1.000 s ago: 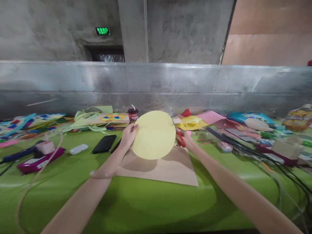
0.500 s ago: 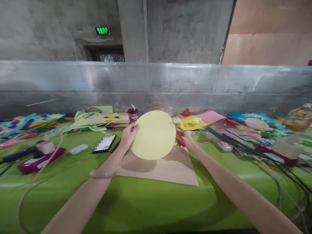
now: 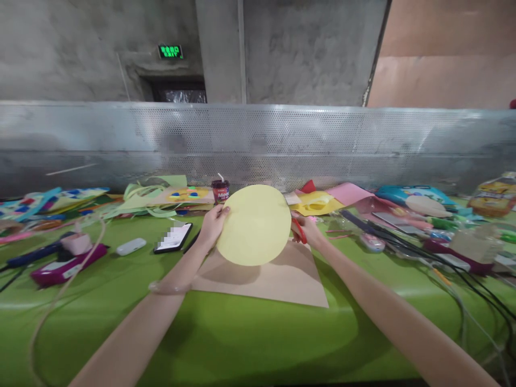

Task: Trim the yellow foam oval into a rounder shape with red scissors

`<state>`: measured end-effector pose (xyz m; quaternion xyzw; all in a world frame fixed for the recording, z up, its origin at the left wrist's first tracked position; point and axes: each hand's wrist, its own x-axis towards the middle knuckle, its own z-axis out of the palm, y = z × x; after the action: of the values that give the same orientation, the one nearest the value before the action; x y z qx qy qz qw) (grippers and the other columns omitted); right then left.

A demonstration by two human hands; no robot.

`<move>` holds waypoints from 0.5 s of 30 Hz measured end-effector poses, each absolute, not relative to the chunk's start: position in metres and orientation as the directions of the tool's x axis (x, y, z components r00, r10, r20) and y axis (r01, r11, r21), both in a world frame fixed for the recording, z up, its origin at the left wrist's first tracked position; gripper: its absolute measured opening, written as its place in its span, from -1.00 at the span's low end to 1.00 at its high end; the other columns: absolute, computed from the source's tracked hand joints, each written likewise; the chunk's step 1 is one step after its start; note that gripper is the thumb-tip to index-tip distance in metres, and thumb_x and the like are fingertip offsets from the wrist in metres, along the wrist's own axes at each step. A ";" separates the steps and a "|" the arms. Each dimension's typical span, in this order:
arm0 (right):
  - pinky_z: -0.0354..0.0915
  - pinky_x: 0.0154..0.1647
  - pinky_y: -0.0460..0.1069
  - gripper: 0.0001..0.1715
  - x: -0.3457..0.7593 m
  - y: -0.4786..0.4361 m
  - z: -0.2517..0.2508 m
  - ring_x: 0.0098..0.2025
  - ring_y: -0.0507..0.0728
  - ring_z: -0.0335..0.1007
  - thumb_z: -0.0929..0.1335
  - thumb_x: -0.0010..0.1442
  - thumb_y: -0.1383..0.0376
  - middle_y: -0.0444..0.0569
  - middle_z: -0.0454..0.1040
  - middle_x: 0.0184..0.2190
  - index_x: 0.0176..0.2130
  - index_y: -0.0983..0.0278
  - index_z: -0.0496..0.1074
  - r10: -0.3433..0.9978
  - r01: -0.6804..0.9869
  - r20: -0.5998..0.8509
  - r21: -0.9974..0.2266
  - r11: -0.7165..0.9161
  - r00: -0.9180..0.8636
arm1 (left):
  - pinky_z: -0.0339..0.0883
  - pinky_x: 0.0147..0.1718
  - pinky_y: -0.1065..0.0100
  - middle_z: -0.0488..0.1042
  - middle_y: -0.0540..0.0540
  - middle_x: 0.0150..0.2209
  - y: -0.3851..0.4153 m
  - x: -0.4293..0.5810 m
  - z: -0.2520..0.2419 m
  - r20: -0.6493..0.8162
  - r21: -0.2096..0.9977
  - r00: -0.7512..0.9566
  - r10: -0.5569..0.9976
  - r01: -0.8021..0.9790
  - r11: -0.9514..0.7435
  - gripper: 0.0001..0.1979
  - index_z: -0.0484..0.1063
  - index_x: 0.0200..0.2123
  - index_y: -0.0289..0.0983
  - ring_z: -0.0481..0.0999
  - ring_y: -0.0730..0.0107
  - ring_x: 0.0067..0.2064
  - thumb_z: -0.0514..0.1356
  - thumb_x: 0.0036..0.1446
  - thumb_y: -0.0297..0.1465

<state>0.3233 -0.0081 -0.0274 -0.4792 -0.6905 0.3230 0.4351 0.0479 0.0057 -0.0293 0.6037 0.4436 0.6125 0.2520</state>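
A round disc of pale yellow paper (image 3: 255, 226) is held up in front of me. My left hand (image 3: 213, 224) pinches its left edge, thumb on the near face. At the disc's right edge, my right hand (image 3: 308, 230) is closed round red-handled scissors (image 3: 299, 231). Their blades are mostly hidden behind the paper, so I cannot tell whether they are apart. Below the disc, a light tan sheet of paper (image 3: 282, 287) lies on the green table (image 3: 258, 344), with the disc's shadow across it.
Left of the sheet lie a phone (image 3: 174, 238), a white case (image 3: 131, 246) and a purple power strip (image 3: 68, 266). A drink cup (image 3: 220, 192) stands behind the disc. Coloured paper scraps (image 3: 318, 201) line the back, before a perforated metal barrier (image 3: 258, 129). Black cables (image 3: 427, 250) run on the right.
The view has tilted very slightly. Both hands, the yellow disc and the scissors keep nearly the same places.
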 end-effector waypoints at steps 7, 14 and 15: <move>0.28 -0.65 -0.13 -0.87 0.324 -0.007 -0.028 -0.75 -0.05 0.18 0.25 -0.06 0.32 -0.21 0.25 -0.81 -0.60 0.28 0.23 0.936 0.369 0.304 -0.861 0.350 -0.180 | 0.25 -0.47 0.40 0.48 -0.09 -0.43 0.005 0.049 -0.028 0.508 0.855 -0.147 0.849 0.209 -0.475 -0.61 0.39 -0.28 -0.33 0.43 0.30 -0.42 0.10 -0.04 -0.13; 0.28 -0.63 -0.12 -0.81 0.322 -0.015 -0.019 -0.73 -0.04 0.19 0.25 -0.08 0.33 -0.19 0.25 -0.81 -0.65 0.27 0.17 0.940 0.384 0.292 -0.859 0.338 -0.174 | 0.26 -0.46 0.40 0.48 -0.10 -0.41 0.003 0.048 -0.027 0.507 0.854 -0.142 0.850 0.218 -0.473 -0.60 0.39 -0.30 -0.34 0.43 0.30 -0.41 0.10 -0.05 -0.12; 0.27 -0.64 -0.12 -0.81 0.322 -0.016 -0.019 -0.73 -0.04 0.19 0.25 -0.08 0.32 -0.19 0.25 -0.81 -0.66 0.27 0.17 0.940 0.387 0.292 -0.858 0.338 -0.173 | 0.26 -0.46 0.40 0.48 -0.10 -0.40 0.003 0.048 -0.027 0.509 0.852 -0.144 0.848 0.223 -0.474 -0.60 0.39 -0.30 -0.34 0.42 0.30 -0.41 0.10 -0.05 -0.12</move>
<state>0.3224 -0.0156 -0.0191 -0.4772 -0.6952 0.3213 0.4309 0.0482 0.0032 -0.0266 0.6022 0.4447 0.6117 0.2557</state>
